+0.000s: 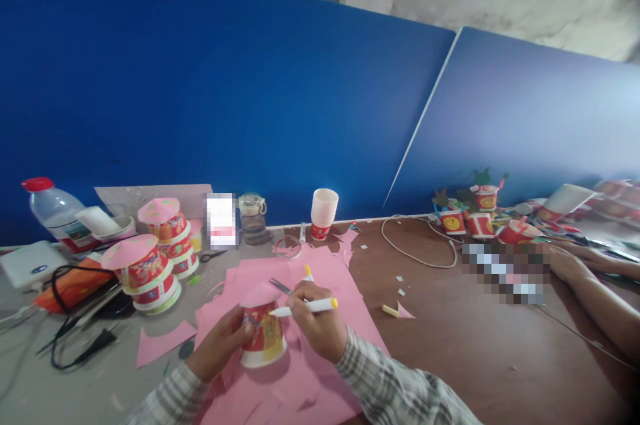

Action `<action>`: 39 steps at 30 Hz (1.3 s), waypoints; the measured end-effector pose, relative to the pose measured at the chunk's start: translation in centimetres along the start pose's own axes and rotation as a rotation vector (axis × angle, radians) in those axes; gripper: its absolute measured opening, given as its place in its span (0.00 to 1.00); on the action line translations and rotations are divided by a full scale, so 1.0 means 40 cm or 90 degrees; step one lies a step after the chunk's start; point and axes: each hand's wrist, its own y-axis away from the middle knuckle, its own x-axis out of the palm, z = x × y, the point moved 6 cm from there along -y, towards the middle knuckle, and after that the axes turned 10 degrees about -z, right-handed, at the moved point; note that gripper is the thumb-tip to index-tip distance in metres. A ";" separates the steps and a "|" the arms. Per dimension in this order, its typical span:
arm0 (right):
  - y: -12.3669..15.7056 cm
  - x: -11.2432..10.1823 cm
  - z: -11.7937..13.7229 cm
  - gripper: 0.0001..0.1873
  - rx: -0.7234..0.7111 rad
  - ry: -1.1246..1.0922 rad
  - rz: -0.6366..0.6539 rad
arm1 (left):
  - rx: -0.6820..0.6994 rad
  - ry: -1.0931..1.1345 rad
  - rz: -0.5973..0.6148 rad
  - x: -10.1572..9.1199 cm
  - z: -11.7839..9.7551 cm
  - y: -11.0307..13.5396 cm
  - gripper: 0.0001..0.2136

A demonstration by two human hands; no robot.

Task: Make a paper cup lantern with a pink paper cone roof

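Note:
My left hand (220, 344) is wrapped round a red and white paper cup (265, 338) that stands upside down, with a pink paper cone (260, 293) on top. My right hand (317, 322) pinches a white marker with a yellow cap (313, 306); its tip touches the cup's upper side. Both hands work over sheets of pink paper (300, 318) spread on the brown table (475, 345). Grey scissors (280, 286) lie on the paper just behind the cup.
Finished cup towers with pink roofs (150, 265) stand at the left, beside a water bottle (55, 212), cables and a white box. A stack of cups (323, 212) and a jar stand by the blue partition. Another person's arms (595, 285) rest at the right among more cups.

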 end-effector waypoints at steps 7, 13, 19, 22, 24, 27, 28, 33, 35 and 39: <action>-0.002 -0.003 0.003 0.10 -0.011 0.016 -0.011 | -0.010 0.010 -0.015 -0.001 -0.002 -0.002 0.22; 0.001 0.001 0.014 0.10 -0.025 0.033 -0.016 | -0.009 0.020 -0.022 0.001 0.003 -0.005 0.23; 0.006 0.005 0.021 0.10 -0.043 0.049 -0.020 | 0.006 0.003 -0.026 0.009 -0.013 -0.003 0.23; 0.005 0.004 0.024 0.11 -0.055 0.057 -0.025 | 0.015 0.006 -0.025 0.013 -0.021 -0.001 0.22; 0.004 0.003 0.025 0.11 -0.061 0.062 -0.028 | 0.016 0.011 -0.026 0.015 -0.023 0.000 0.21; 0.005 0.003 0.024 0.11 -0.065 0.067 -0.028 | 0.011 0.019 -0.030 0.015 -0.020 0.000 0.22; 0.006 0.004 0.024 0.11 -0.065 0.069 -0.026 | 0.008 0.020 -0.031 0.015 -0.018 -0.001 0.22; 0.007 0.006 0.027 0.11 -0.070 0.076 -0.022 | 0.001 0.008 -0.038 0.011 -0.011 -0.003 0.23; 0.006 0.005 0.030 0.11 -0.073 0.079 -0.024 | -0.001 0.005 -0.039 0.010 -0.009 -0.003 0.22; 0.003 0.005 0.037 0.11 -0.082 0.083 -0.021 | -0.004 -0.001 -0.035 0.010 -0.009 -0.003 0.23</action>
